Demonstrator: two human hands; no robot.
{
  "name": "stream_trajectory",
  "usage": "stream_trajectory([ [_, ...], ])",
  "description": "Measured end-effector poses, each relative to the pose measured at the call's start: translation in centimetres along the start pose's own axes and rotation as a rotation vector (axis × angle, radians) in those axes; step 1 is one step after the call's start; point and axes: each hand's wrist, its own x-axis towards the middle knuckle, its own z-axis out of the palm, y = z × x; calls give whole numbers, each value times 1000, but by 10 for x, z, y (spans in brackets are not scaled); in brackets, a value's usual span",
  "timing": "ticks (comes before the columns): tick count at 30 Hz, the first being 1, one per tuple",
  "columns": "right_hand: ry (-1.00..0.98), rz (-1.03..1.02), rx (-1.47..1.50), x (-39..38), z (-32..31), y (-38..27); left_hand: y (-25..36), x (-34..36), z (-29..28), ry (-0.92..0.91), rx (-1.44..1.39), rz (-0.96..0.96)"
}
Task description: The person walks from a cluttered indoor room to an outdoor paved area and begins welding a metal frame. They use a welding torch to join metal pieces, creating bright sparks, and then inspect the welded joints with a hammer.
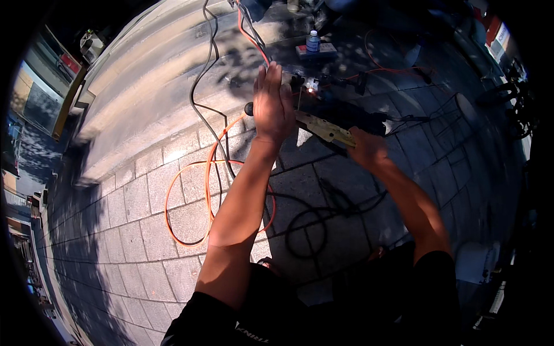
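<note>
My left hand [271, 112] is at the centre, its fingers stretched out and lying close together, pointing away from me. It covers part of whatever is behind it, so contact there cannot be made out. My right hand [367, 150] is closed round the near end of a long yellow tool [326, 130], which slants up left toward my left wrist. Past my left hand sticks out a round black knob [249, 109], beside the end of an orange hose [209, 179]. Just beyond my fingers, a small bright metal part [311, 86] glints among dark pieces too shadowed to name.
Pale stone steps [156, 75] rise at the left. Black cables [199, 86] hang over them and coil on the paving [130, 242]. A capped bottle [313, 41] stands on a flat box [316, 52] at the back. A bicycle-like dark shape [511, 104] is far right.
</note>
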Motion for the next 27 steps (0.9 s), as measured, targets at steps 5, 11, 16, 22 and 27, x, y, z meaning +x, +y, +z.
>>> stream_trajectory([
  [5,-4,-6,-1,2,2,2,-21,-5,-7,24,38,1],
  [11,-22,16,-13,3,6,3,-14,-9,3,-33,-68,9],
  [16,-30,31,-44,2,12,10,-4,-14,7,-107,-73,-2],
  [22,-26,44,-31,4,12,11,1,-18,10,-170,-64,26],
  [27,-25,66,-46,6,15,11,13,-20,13,-234,-53,49],
])
